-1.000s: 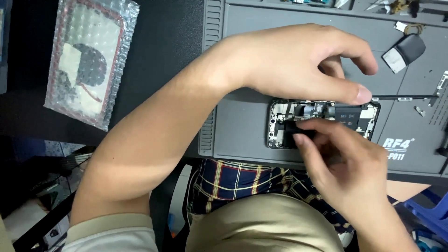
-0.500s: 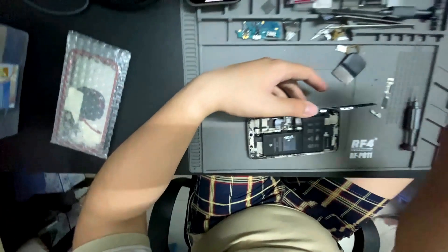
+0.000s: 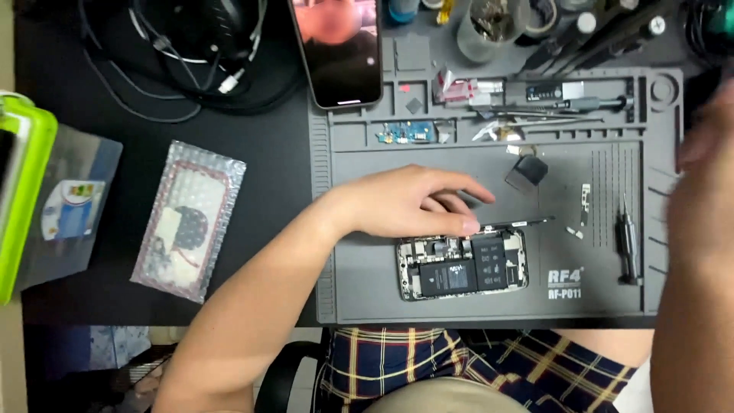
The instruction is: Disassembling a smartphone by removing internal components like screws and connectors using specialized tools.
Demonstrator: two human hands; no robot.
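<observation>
An opened phone [image 3: 462, 265] lies on the grey work mat [image 3: 367, 268] with its battery and boards exposed. My left hand [image 3: 405, 203] rests flat on the mat just above it, fingertips touching the phone's top edge and holding nothing. A thin dark flex strip [image 3: 520, 223] runs right from the fingertips. My right hand [image 3: 707, 191] is raised at the right edge, blurred, well away from the phone; its grip cannot be made out.
A screwdriver [image 3: 628, 245] lies at the mat's right. A dark square part [image 3: 526, 170], a small blue board [image 3: 405, 134] and tweezers [image 3: 535, 118] lie further back. A second phone with a lit screen [image 3: 336, 46], black cables [image 3: 191, 38], a bubble-wrap bag [image 3: 189, 218] and a green-edged box [image 3: 23, 191] are around.
My right hand has left the opened phone and risen to the right edge. My left hand stays at the phone's top edge. The view now takes in more of the desk.
</observation>
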